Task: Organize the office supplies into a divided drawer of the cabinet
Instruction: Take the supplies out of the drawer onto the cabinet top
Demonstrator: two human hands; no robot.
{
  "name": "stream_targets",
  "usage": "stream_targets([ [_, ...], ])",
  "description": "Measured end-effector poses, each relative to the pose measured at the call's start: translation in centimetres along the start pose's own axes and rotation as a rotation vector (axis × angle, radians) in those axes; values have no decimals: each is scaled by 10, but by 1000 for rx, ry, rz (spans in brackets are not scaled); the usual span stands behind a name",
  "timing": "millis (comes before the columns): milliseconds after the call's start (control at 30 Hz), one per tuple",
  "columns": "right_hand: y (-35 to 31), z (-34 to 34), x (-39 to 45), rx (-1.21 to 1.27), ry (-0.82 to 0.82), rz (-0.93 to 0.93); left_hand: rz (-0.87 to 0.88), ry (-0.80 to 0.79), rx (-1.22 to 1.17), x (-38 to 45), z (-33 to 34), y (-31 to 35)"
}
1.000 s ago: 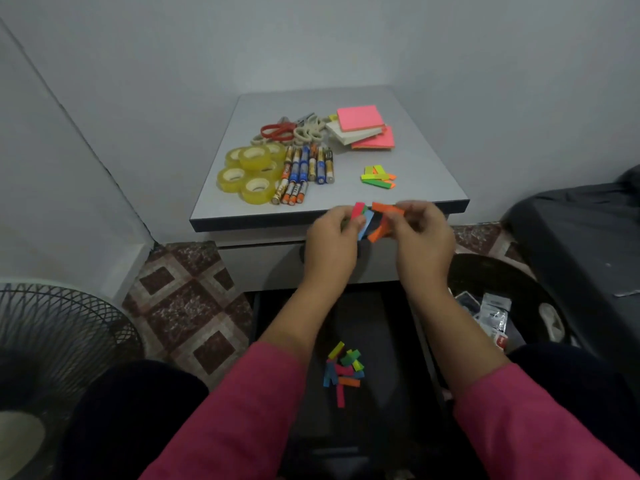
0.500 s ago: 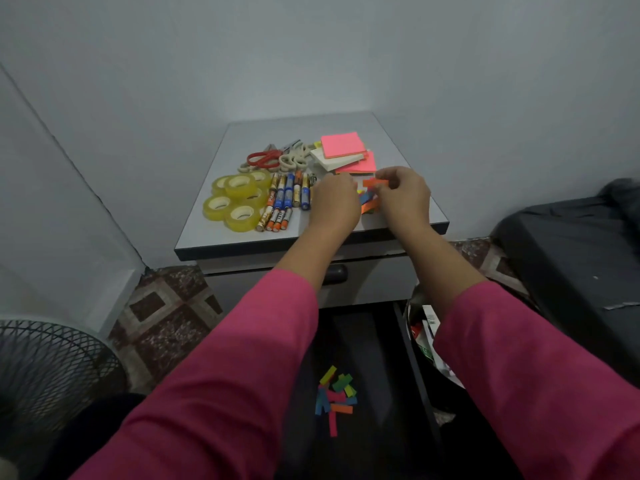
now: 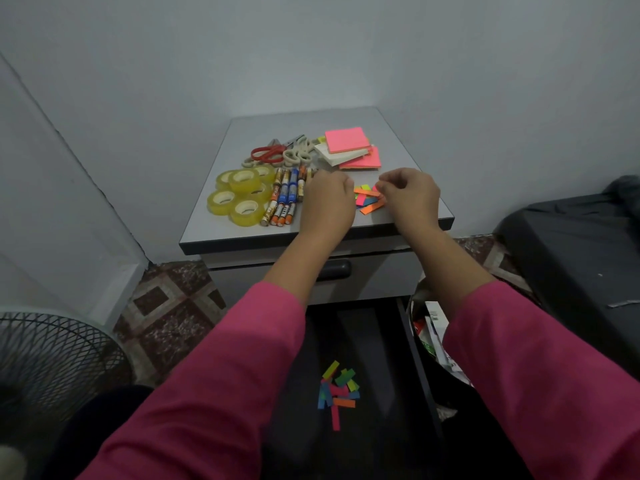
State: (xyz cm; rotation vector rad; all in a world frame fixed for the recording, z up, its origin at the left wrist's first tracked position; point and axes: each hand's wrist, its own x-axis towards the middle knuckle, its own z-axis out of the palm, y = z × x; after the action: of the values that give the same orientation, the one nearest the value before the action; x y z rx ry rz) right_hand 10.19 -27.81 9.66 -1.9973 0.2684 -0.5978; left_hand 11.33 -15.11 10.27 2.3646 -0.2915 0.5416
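From the head view, I have both hands over the desk top, the left hand and right hand curled on either side of a heap of coloured paper tabs, I judge to gather them for the open drawer below, where more tabs already lie. Whether either hand pinches a tab I cannot tell. Tape rolls, batteries, scissors and sticky notes wait behind. A second ago the hands held tabs off the desk's front edge; now they are over it.
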Motion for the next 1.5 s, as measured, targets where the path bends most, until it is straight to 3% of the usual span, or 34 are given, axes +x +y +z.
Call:
stream_targets([
  [200,13,-3,-47,97,123,-191,126,76,-144,-45,-7,-8],
  [333,54,9,-97,26,49,-258,271,194,-153,-100,4,-36],
  [500,116,33,-150,-188,-262,-90,53,-93,-72,-162,36,-93],
  [733,180,51,-197,-712,-845,117,-387,-681,159,-220,73,-153],
  [900,194,61,-210,-834,-1017,195,-466,-953,225,-241,92,-156],
  [1133,201,68,-214,-964,-1045,67,-410,-965,263,-254,109,-162],
  [1300,204,74,-212,-825,-965,102,-332,-859,264,-254,109,-166],
  [1500,207,76,-210,-732,-889,180,-395,-786,141,-250,113,-168],
])
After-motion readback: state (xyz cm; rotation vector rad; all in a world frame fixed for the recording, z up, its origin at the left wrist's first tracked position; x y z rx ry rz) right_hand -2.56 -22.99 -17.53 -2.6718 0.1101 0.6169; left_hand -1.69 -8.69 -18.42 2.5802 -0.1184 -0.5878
